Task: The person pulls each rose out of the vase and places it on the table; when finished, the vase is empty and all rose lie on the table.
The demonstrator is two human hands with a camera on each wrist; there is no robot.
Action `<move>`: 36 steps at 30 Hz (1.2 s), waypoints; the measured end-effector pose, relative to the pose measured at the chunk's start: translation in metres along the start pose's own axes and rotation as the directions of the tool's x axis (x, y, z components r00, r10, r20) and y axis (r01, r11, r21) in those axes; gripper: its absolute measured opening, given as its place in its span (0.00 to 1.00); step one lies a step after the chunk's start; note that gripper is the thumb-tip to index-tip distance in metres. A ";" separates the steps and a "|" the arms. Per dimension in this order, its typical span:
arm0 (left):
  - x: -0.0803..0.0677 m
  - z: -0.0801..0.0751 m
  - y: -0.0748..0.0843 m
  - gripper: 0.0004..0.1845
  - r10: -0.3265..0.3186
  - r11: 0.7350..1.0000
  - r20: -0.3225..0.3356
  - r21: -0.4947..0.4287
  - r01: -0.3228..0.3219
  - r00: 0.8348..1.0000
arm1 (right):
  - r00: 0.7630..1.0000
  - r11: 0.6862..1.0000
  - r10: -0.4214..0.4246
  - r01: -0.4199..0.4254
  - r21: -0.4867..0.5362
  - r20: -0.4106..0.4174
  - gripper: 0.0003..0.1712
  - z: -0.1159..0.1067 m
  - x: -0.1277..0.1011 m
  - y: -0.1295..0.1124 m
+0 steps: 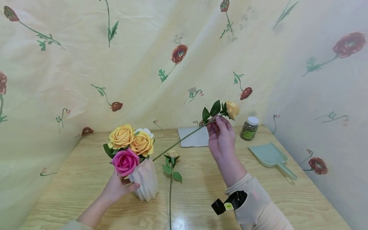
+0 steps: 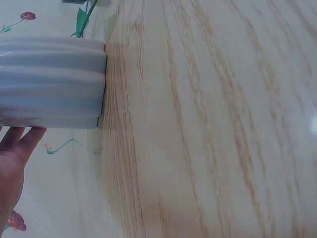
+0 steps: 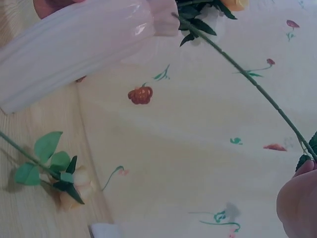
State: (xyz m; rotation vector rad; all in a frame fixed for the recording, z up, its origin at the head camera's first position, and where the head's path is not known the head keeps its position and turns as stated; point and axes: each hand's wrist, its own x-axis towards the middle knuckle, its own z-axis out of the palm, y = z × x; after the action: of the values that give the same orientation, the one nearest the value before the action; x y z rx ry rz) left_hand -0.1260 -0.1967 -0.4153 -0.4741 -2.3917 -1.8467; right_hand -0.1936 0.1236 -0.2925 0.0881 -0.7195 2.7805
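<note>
A white ribbed vase (image 1: 146, 182) on the wooden table holds two yellow roses (image 1: 121, 136), a magenta rose (image 1: 125, 162) and a white flower (image 1: 145, 131). My left hand (image 1: 116, 188) grips the vase's left side, its thumb across the front; in the left wrist view its fingers (image 2: 30, 141) meet the vase wall. My right hand (image 1: 222, 140) pinches the stem of a pale yellow rose (image 1: 232, 110) just below its leaves. That long stem (image 3: 257, 87) slants down to the left, its lower end close to the vase's rim. Another pale rose (image 1: 172, 155) lies on the table right of the vase.
Near the back edge lies a white cloth or paper (image 1: 194, 137). A jar with a white lid (image 1: 249, 128) stands at the back right. In front of it is a pale green dustpan (image 1: 268, 155). A flower-printed curtain (image 1: 138, 64) surrounds the table (image 1: 201, 195).
</note>
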 end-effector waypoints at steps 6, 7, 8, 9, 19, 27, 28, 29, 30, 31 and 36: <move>0.001 0.000 -0.001 0.44 -0.002 1.000 0.005 -0.022 0.002 1.000 | 0.999 0.997 0.050 -0.050 -0.064 -0.002 0.06 -0.009 0.003 0.000; 0.001 0.000 -0.001 0.45 0.000 1.000 0.006 -0.028 0.000 1.000 | 0.998 0.996 0.059 -0.059 -0.074 -0.004 0.06 -0.011 0.003 0.000; 0.002 0.000 -0.001 0.45 0.001 0.999 0.007 -0.033 0.000 1.000 | 0.998 0.994 0.067 -0.068 -0.081 -0.008 0.05 -0.013 0.004 0.001; 0.002 -0.001 -0.002 0.45 0.004 0.999 0.008 -0.036 -0.003 1.000 | 0.997 0.993 0.078 -0.079 -0.090 -0.013 0.05 -0.015 0.004 0.002; 0.002 0.000 -0.003 0.44 0.059 0.997 0.031 -0.052 -0.058 0.998 | 0.990 0.949 0.138 -0.141 -0.281 -0.028 0.04 -0.036 0.007 0.019; 0.004 -0.001 -0.002 0.46 0.032 0.998 0.030 -0.064 -0.030 0.999 | 0.980 0.871 0.190 -0.196 -0.450 -0.059 0.02 -0.050 0.006 0.039; 0.005 -0.002 -0.002 0.46 0.034 0.998 0.026 -0.054 -0.033 0.999 | 0.977 0.853 0.206 -0.209 -0.479 -0.059 0.02 -0.052 0.006 0.043; 0.005 -0.002 -0.002 0.46 0.039 0.998 0.023 -0.045 -0.037 0.999 | 0.973 0.832 0.221 -0.220 -0.509 -0.059 0.03 -0.054 0.006 0.047; 0.005 -0.002 -0.001 0.46 0.037 0.999 0.022 -0.037 -0.036 0.999 | 0.969 0.809 0.238 -0.232 -0.540 -0.058 0.04 -0.057 0.006 0.050; 0.005 -0.002 -0.001 0.46 0.037 0.999 0.021 -0.032 -0.037 0.999 | 0.965 0.783 0.254 -0.241 -0.574 -0.059 0.05 -0.060 0.006 0.054; 0.004 -0.002 -0.003 0.46 0.042 0.998 0.032 -0.038 -0.040 0.999 | 0.945 0.663 0.317 -0.277 -0.695 -0.074 0.08 -0.076 0.002 0.069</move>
State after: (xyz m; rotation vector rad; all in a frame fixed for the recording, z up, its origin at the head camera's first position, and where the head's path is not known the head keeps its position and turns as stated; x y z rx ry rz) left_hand -0.1306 -0.1983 -0.4164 -0.5565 -2.3534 -1.8834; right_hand -0.2137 0.1033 -0.3909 -0.1201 -1.9078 2.5672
